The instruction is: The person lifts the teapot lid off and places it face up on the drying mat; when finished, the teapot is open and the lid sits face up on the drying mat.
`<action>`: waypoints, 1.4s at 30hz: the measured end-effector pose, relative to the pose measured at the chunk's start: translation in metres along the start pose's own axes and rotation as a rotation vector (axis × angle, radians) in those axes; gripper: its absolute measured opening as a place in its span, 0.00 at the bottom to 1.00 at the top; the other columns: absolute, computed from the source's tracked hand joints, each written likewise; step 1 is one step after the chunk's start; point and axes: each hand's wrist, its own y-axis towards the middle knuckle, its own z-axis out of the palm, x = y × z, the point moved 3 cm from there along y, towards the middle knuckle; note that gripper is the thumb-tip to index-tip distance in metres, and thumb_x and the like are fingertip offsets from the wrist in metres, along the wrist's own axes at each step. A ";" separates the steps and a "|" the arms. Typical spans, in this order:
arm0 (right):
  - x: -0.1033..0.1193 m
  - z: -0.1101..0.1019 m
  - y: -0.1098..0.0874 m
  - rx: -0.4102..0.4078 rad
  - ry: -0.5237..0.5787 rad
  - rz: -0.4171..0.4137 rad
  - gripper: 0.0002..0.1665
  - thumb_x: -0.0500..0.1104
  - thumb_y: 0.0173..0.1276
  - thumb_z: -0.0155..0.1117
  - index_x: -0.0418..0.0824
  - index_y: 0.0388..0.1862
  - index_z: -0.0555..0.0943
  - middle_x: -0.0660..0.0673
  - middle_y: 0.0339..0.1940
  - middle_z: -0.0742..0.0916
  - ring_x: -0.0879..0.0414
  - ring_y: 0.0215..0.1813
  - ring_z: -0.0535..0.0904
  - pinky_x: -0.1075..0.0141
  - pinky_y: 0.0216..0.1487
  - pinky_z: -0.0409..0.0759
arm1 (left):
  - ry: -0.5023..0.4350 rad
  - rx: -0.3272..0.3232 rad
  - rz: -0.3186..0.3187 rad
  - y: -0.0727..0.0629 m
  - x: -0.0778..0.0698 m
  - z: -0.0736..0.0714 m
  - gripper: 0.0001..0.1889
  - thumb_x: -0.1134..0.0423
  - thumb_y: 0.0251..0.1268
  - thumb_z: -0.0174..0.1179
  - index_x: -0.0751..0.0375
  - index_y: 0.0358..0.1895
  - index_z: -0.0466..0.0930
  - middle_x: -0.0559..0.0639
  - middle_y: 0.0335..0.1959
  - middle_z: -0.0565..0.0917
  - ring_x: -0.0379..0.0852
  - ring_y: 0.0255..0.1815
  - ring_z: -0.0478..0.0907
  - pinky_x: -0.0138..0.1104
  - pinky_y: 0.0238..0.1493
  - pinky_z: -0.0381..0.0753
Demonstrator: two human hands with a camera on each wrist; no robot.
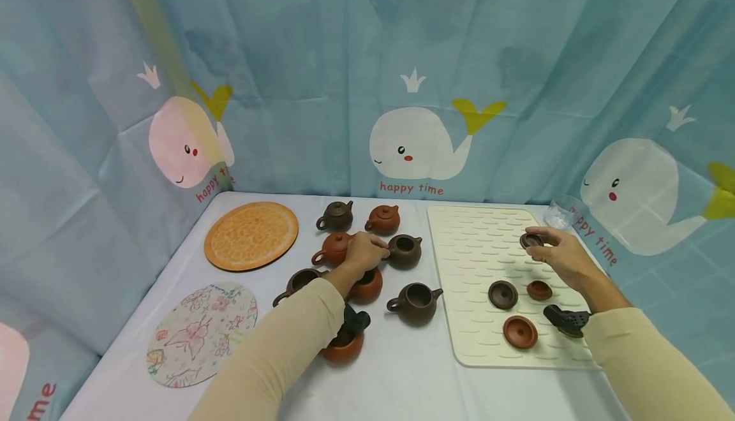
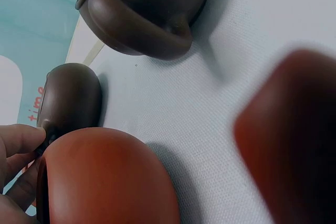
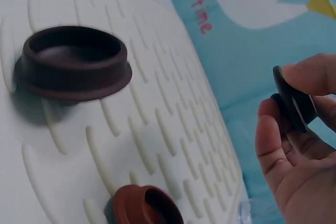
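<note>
Right grip [image 1: 558, 260]: narrow, pinching a dark lid [image 1: 531, 240], held tilted above the pale mat [image 1: 459, 261].
Left grip [image 1: 364, 253]: narrow, pinching, it appears, the handle of an uncovered dark teapot [image 1: 405, 252] on the white surface [image 1: 402, 370].
Step in hand: seemingly, lid held up, pot steadied; the next move would call for levelling the lid with a light pinch.
Other lids [image 1: 503, 295]: round, matte, claylike, dark or reddish.
Reddish teapot [image 2: 110, 177]: smooth, rounded belly.
Mat texture: short, rounded ridges or grooves.
</note>
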 end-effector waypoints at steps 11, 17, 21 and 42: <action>-0.023 -0.003 0.004 -0.016 -0.083 0.079 0.36 0.37 0.69 0.62 0.28 0.71 0.60 0.27 0.63 0.70 0.66 0.45 0.75 0.58 0.51 0.76 | 0.009 -0.003 0.006 0.001 0.002 0.000 0.03 0.66 0.54 0.70 0.55 0.32 0.90 0.51 0.47 0.83 0.55 0.59 0.70 0.47 0.61 0.65; -0.036 -0.001 0.006 -0.021 -0.143 0.107 0.36 0.37 0.68 0.63 0.27 0.70 0.61 0.26 0.61 0.70 0.61 0.47 0.75 0.56 0.51 0.77 | 0.015 -0.005 -0.004 0.001 0.002 0.003 0.03 0.66 0.54 0.71 0.54 0.31 0.90 0.50 0.46 0.83 0.53 0.57 0.72 0.46 0.59 0.67; -0.040 0.000 0.008 -0.024 -0.179 0.110 0.34 0.36 0.67 0.64 0.26 0.68 0.64 0.28 0.56 0.74 0.54 0.48 0.76 0.53 0.51 0.77 | 0.009 -0.006 -0.002 0.002 0.001 0.003 0.03 0.66 0.54 0.71 0.54 0.31 0.90 0.51 0.47 0.83 0.53 0.58 0.72 0.46 0.60 0.67; -0.054 0.001 0.018 -0.016 -0.298 0.201 0.34 0.38 0.63 0.67 0.28 0.65 0.67 0.24 0.57 0.72 0.36 0.53 0.69 0.51 0.46 0.71 | 0.013 -0.017 -0.022 0.003 0.002 0.004 0.02 0.66 0.54 0.71 0.54 0.30 0.89 0.49 0.43 0.83 0.53 0.56 0.72 0.45 0.56 0.69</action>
